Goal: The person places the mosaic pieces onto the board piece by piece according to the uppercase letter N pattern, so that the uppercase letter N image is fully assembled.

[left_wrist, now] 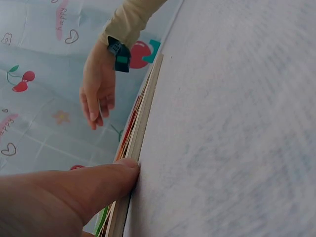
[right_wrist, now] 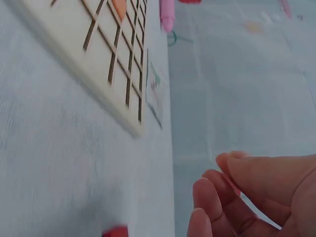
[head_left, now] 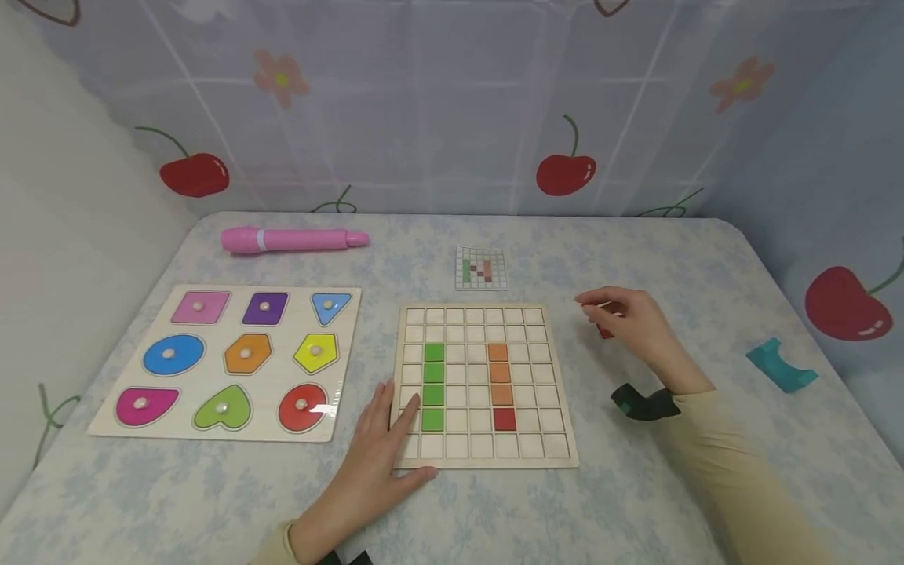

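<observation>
A square wooden grid board lies before me with a column of green tiles, several orange tiles and one red tile set in it. My left hand rests along its left front corner, fingers outstretched, the thumb against the front edge in the left wrist view. To the right of the board, my right hand is raised over the table, its thumb and fingertips pinching a small red tile, mostly hidden, whose reddish sliver shows in the right wrist view. Another red tile lies on the table below that hand.
Behind the board lies a small printed pattern card. A shape puzzle board with knobbed pieces is on the left, and a pink pen-like stick behind it. A teal curved piece lies far right. Printed curtains surround the table.
</observation>
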The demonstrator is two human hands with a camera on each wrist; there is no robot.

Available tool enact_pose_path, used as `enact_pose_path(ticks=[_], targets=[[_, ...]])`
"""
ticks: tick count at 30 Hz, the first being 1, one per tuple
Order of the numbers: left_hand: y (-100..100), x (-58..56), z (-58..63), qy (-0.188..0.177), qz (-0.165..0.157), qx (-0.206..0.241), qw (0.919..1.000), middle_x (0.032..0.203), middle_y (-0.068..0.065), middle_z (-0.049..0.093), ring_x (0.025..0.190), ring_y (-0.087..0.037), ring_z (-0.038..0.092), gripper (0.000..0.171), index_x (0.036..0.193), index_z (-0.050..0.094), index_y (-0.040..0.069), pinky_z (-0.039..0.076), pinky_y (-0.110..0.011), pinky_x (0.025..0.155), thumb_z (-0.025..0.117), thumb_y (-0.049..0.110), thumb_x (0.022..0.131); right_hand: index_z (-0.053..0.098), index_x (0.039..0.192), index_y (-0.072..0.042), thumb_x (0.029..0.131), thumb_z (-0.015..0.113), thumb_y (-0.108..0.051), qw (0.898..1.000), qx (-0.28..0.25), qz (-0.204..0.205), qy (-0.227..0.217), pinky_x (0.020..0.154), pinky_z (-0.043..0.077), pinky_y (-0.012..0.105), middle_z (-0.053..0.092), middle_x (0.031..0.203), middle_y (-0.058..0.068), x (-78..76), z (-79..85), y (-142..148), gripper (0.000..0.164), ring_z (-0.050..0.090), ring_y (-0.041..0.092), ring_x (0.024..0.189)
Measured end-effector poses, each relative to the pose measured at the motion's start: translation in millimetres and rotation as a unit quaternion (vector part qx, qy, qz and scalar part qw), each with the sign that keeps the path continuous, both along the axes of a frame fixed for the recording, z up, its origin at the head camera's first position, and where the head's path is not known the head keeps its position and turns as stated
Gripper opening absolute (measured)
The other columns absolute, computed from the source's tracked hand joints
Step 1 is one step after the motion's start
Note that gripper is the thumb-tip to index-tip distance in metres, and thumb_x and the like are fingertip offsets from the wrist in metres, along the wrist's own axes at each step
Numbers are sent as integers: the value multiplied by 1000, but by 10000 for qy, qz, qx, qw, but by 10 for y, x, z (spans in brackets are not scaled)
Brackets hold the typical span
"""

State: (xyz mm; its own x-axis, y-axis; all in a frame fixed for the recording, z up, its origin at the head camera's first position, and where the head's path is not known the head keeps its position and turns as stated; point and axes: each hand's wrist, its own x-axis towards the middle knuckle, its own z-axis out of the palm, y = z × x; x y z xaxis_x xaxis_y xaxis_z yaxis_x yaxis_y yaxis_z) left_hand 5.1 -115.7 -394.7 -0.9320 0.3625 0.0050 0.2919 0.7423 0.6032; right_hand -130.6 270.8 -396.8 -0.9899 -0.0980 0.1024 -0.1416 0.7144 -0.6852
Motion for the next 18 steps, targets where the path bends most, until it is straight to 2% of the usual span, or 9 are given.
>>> enact_pose_path(ticks=[2,4,5,9,11,14,18], targets=[[0,1,2,-39,1,-23,10000,147,-15,6,134,-30,2,85,137,35,10,18,-55,100,75,36,67,59,112,-32,83,49,-51,9988,162,-430,-149,52,45,28,58,104,-4,-20,-165,318,36,55,12,75],[-1,0,5,-70,9,-16,10000,147,-15,5,134,-30,1,85,137,35,11,19,-56,99,75,36,67,57,115,-31,82,48,-55,9952,315,-814,-433,58,46,30,54,111,-2,17,-207,512,42,54,15,80],[-1,2,5,-83,13,-18,10000,148,-14,5,134,-30,1,85,137,35,11,19,-56,99,75,36,67,56,118,-27,82,49,-53,9938,345,-882,-589,61,46,30,53,114,1,47,-193,569,45,53,18,83],[-5,-12,2,-92,-1,14,10000,148,-13,4,134,-29,0,85,137,35,11,18,-55,99,75,36,67,52,123,-9,85,54,-43,9897,584,-739,-1076,69,44,38,45,120,16,189,20,584,51,49,30,94],[-7,-13,-3,-94,-24,4,10000,148,-13,3,134,-28,-1,85,137,35,11,17,-54,100,75,37,67,51,122,-2,85,57,-35,9891,720,-546,-1161,69,42,40,45,118,21,255,126,535,50,46,33,93],[-9,-13,-11,-88,-42,-7,10000,148,-13,3,134,-28,-1,85,137,34,12,15,-54,101,75,38,67,55,117,0,84,60,-27,9902,939,-396,-957,66,39,36,48,109,20,321,193,473,43,43,28,86],[-4,-17,-13,-103,-26,11,9999,148,-12,2,134,-27,-2,86,137,34,12,15,-54,101,76,37,66,61,106,-1,83,62,-23,9936,966,-307,-509,59,35,31,51,96,14,361,179,452,31,41,22,76]])
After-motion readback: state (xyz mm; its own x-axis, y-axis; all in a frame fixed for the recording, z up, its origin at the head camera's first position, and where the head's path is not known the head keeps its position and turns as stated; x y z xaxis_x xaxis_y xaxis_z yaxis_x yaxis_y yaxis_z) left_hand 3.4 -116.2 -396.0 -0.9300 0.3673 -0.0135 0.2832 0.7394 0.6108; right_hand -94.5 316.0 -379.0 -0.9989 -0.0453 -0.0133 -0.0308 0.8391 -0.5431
